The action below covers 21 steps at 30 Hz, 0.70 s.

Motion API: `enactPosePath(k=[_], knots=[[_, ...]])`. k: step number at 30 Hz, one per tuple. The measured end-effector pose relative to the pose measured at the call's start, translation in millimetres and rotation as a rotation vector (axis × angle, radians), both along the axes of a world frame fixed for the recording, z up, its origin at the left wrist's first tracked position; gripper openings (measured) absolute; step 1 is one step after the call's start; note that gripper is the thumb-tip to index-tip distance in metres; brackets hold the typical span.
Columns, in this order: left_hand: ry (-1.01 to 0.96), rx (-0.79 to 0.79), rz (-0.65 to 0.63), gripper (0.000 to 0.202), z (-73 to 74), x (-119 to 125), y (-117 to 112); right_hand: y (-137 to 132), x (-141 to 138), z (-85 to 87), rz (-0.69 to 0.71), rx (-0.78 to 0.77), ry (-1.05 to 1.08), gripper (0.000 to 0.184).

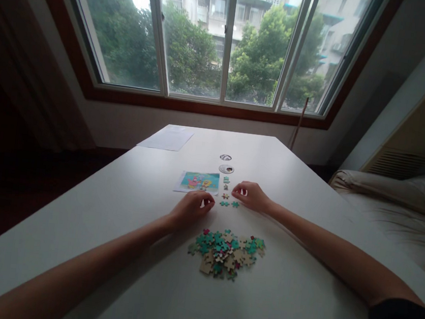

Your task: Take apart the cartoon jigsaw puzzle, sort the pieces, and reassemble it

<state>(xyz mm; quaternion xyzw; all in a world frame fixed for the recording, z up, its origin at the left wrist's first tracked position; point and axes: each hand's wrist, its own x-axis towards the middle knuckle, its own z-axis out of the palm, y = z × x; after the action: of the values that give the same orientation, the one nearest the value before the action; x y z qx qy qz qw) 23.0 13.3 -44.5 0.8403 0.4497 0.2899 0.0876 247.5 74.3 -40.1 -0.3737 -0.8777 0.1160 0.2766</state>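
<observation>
Both hands rest over the white table, on either side of a short column of jigsaw pieces. My left hand is closed in a loose pinch, just below the picture card with its cartoon figures on blue-green. My right hand is also closed in a pinch, right of the column. Whatever either hand holds is too small to make out. Between them lie a teal piece, joined-looking teal pieces and a tan-and-red piece. Nearer me is a heap of mixed jigsaw pieces.
Farther up the column are more teal pieces, then two round pictured discs. A sheet of paper lies at the table's far left corner. Beyond are a window and, at right, a cushioned seat.
</observation>
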Motion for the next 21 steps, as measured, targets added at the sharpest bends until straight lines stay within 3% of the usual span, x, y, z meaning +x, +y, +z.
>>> enactPosePath(k=[5, 11, 21], knots=[[0.054, 0.034, -0.033, 0.015, 5.3, 19, 14, -22, 14, -4.4, 0.019, -0.062, 0.031, 0.013], [0.105, 0.057, 0.014, 0.018, 1.9, 37, 24, -25, 11, -6.4, 0.008, -0.109, 0.054, 0.011], [0.127, 0.036, 0.006, 0.016, 0.9, 33, 0, -45, 15, -5.6, 0.042, -0.161, 0.059, 0.011]])
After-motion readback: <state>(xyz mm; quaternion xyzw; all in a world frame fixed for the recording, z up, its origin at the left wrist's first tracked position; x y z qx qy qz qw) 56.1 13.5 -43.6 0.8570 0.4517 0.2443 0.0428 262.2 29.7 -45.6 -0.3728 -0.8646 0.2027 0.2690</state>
